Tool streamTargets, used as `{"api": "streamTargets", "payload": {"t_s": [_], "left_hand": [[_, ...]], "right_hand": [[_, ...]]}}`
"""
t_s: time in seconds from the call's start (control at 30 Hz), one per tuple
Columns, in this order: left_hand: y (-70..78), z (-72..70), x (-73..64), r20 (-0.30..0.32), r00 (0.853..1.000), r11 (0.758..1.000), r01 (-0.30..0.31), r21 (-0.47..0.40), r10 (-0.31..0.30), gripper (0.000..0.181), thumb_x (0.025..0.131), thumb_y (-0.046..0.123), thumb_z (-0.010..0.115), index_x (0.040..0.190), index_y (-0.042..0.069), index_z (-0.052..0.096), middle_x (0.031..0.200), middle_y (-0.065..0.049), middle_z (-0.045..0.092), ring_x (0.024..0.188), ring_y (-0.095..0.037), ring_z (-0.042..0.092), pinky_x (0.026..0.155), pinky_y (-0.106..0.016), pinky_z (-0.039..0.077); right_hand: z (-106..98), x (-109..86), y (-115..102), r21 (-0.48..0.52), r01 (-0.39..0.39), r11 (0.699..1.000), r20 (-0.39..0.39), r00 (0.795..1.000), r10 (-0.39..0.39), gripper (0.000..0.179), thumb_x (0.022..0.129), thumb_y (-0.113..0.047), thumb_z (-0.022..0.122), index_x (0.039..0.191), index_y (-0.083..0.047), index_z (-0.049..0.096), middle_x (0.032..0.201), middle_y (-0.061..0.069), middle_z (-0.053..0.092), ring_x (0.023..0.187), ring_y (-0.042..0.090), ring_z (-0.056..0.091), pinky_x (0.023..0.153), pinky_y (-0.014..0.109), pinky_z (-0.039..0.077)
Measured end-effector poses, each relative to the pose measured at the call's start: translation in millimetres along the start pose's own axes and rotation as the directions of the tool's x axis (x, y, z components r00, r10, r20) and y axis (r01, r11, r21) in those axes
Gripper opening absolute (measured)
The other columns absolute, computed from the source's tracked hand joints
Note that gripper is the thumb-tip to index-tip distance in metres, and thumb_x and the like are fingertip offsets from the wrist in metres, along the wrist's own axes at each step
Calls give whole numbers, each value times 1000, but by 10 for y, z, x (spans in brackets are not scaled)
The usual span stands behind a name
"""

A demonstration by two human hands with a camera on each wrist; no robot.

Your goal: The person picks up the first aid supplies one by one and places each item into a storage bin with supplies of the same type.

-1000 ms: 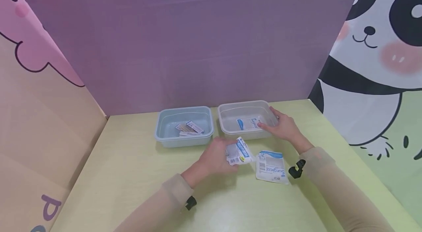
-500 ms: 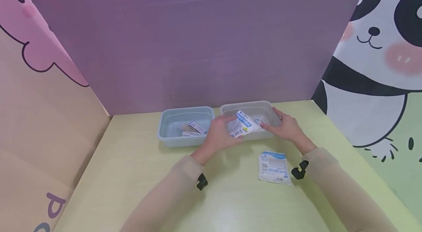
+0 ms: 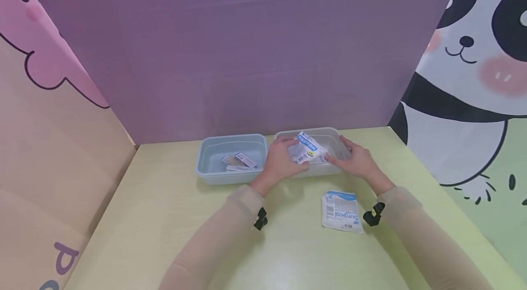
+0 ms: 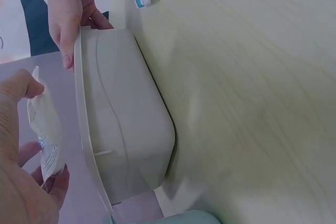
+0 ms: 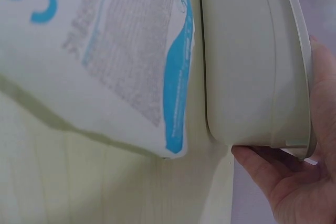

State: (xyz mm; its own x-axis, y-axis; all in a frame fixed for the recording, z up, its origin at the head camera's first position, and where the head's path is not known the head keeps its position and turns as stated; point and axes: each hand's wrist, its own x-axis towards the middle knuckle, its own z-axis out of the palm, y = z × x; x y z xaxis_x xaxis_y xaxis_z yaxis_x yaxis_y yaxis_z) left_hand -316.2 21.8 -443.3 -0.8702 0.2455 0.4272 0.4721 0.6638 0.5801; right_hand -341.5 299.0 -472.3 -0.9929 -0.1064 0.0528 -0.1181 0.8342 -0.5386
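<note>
In the head view, my left hand holds a white packet with a blue label over the pale grey bin. The left wrist view catches the packet edge-on, pinched between thumb and fingers above the bin's rim. My right hand grips the bin's right side, thumb over the rim. Its fingers are seen against the bin's outer wall in the right wrist view. A "Surgical" packet lies flat on the table in front of the bin. The bin's contents are mostly hidden behind the held packet.
A light blue bin stands just left of the grey one, with several small wrapped strips in it. Behind both bins rises a purple wall. Printed panels flank the pale wooden table.
My left hand has carried the packet up and forward from over the table to over the grey bin. My right hand has stayed on the bin's side.
</note>
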Motion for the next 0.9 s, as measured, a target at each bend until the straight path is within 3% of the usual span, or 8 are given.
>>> {"api": "streamTargets", "payload": {"t_s": [0.5,0.9], "left_hand": [[-48,46,118,8,999,998,53,22,-53,66,79,34,89,136,6,72,141,-12,71,133,-31,63,114,-39,50],[-87,161,209,28,999,995,39,88,-42,59,86,34,82,135,3,72,144,-15,69,139,-30,61,118,-36,47]], "right_hand": [[4,-20,-12,2,-7,1000,7,1000,7,114,92,-72,68,170,-6,17,169,34,31,153,57,35,120,71,34],[16,-23,6,12,-16,1000,1,1000,16,114,92,-73,67,171,-9,17,169,33,30,154,57,33,120,71,34]]}}
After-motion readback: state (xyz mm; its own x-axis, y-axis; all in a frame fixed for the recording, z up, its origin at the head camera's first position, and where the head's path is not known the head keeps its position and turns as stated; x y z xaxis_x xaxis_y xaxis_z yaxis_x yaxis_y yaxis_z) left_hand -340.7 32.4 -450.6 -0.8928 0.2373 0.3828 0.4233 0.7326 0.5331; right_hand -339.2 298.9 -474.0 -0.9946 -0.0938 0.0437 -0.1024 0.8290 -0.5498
